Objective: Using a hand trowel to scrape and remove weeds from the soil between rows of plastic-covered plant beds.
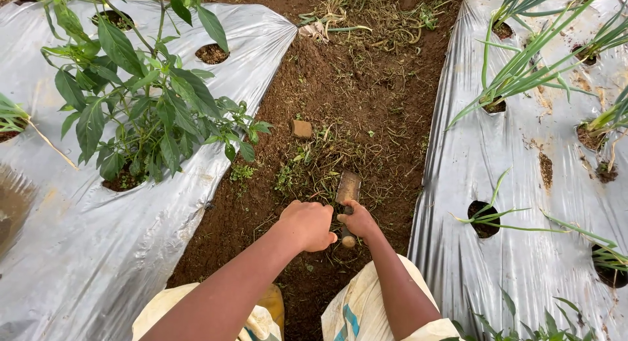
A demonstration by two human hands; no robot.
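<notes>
My right hand (357, 221) grips the wooden handle of a small hand hoe (347, 188), whose flat rusty blade rests on the soil among small weeds (297, 174) in the furrow. My left hand (309, 223) is closed in a fist just left of the blade, low over the weeds; what it holds, if anything, is hidden. Both forearms reach forward from my knees, which are covered in pale cloth.
Silver plastic mulch (248, 66) covers raised beds on both sides of the dirt furrow. A leafy green plant (137, 105) grows from a hole on the left; onion-like plants (523, 73) grow on the right. A small stone (301, 128) lies ahead, with pulled weeds beyond.
</notes>
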